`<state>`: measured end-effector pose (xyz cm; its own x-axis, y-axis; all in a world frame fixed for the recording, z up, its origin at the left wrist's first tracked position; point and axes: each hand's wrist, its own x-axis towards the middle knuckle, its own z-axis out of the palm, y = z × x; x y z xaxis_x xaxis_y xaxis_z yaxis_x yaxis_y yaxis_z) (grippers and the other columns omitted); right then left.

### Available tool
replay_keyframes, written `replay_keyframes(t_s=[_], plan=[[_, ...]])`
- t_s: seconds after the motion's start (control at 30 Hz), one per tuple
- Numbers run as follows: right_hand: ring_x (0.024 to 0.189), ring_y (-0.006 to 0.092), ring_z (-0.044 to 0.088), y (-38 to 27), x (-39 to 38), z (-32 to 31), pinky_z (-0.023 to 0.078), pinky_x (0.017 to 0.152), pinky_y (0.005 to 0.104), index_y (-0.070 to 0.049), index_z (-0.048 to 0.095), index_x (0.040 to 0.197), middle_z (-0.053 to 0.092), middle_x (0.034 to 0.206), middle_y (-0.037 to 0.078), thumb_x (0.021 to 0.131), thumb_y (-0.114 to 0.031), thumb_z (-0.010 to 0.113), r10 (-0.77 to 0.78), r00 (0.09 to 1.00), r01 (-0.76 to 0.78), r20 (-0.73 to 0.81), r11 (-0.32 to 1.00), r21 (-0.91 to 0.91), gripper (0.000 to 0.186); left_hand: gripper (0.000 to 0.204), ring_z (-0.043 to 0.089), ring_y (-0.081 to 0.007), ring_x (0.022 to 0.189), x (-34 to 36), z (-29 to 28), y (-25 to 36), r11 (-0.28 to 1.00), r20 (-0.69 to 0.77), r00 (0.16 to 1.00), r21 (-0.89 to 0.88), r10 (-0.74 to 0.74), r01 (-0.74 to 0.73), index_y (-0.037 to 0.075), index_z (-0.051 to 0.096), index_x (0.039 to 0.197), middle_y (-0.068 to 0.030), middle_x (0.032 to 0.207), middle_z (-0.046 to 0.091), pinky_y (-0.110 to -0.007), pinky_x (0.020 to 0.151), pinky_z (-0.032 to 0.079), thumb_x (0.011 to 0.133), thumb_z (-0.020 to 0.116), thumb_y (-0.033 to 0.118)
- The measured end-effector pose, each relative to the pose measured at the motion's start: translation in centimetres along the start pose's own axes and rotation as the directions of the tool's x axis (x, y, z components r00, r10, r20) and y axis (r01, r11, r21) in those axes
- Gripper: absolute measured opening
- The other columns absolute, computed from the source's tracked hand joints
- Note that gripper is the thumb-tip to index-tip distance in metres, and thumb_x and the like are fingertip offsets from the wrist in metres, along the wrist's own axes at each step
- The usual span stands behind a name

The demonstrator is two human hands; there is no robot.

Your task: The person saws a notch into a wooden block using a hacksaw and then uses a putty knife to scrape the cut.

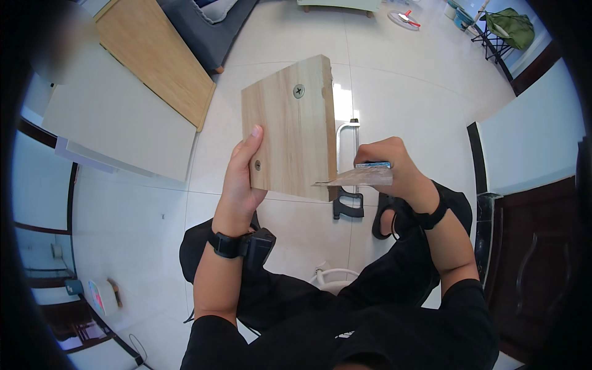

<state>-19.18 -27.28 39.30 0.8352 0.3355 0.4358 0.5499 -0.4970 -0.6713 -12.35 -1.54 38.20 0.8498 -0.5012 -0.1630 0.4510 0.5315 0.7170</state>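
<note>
My left hand [245, 163] is closed round the left edge of a pale wooden board [290, 129], its thumb flat on the face. The board is tilted up in front of me. One cross-head screw [298, 91] sits in its upper part and a second screw [258, 165] near the left thumb. My right hand [394, 163] grips a flat metal-bladed tool [361, 178] with a blue part beside the fingers; its exact kind is unclear. The thin tip overlaps the board's lower right corner; whether it touches cannot be made out.
Beyond the board's right edge, a hacksaw [350, 202] with a black handle lies on the tiled floor. A light wooden cabinet [160, 61] stands at the left, a dark sofa [213, 37] behind it. A green folding stool [510, 29] is far right, a dark door [533, 265] nearer.
</note>
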Motion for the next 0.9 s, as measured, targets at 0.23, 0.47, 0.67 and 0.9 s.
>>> replay_keyframes(t_s=[0.23, 0.47, 0.67, 0.9], plan=[[0.052, 0.0119, 0.052, -0.6, 0.3, 2.0, 0.041, 0.051, 0.0257, -0.001, 0.065, 0.076, 0.060, 0.059, 0.003, 0.086, -0.024, 0.072, 0.259, 0.966, -0.248, 0.017, 0.901, 0.355, 0.026, 0.046, 0.063, -0.0137, 0.099, 0.1, 1.5, -1.1, 0.995, -0.156, 0.983, -0.043, -0.097, 0.091, 0.005, 0.051, 0.126, -0.0068, 0.112, 0.063, -0.028, 0.082, 0.054, 0.097, 0.053, 0.041], [0.052, 0.0077, 0.041, -0.6, 0.7, 3.0, 0.034, 0.051, 0.0243, -0.006, 0.056, 0.063, 0.046, 0.055, -0.002, 0.092, -0.046, 0.061, 0.539, 0.823, -0.557, 0.181, 0.702, 0.444, 0.050, 0.035, 0.049, -0.0082, 0.044, 0.6, 0.5, -2.2, 0.963, -0.322, 0.909, -0.056, -0.267, 0.263, 0.011, 0.056, 0.095, 0.0022, 0.063, 0.052, -0.018, 0.041, 0.042, 0.095, 0.053, 0.046], [0.051, 0.0073, 0.040, -0.8, 0.7, 4.7, 0.033, 0.049, 0.0239, -0.008, 0.052, 0.058, 0.045, 0.053, -0.002, 0.091, -0.055, 0.057, 0.539, 0.814, -0.549, 0.215, 0.594, 0.588, 0.058, 0.047, 0.040, -0.0094, 0.040, 0.7, -2.1, -5.1, 0.887, -0.093, 0.886, -0.146, -0.453, 0.438, 0.012, 0.052, 0.084, 0.0026, 0.054, 0.042, -0.022, 0.040, 0.031, 0.093, 0.045, 0.057], [0.054, 0.0076, 0.045, -1.7, 0.8, 5.5, 0.037, 0.051, 0.0233, -0.001, 0.062, 0.068, 0.050, 0.056, 0.000, 0.094, -0.048, 0.056, 0.525, 0.835, -0.523, 0.167, 0.661, 0.539, 0.054, 0.019, 0.039, -0.0074, 0.040, 0.7, -3.0, -8.3, 0.796, 0.158, 0.830, -0.235, -0.534, 0.557, 0.010, 0.053, 0.090, 0.0036, 0.056, 0.043, -0.020, 0.039, 0.028, 0.094, 0.044, 0.026]])
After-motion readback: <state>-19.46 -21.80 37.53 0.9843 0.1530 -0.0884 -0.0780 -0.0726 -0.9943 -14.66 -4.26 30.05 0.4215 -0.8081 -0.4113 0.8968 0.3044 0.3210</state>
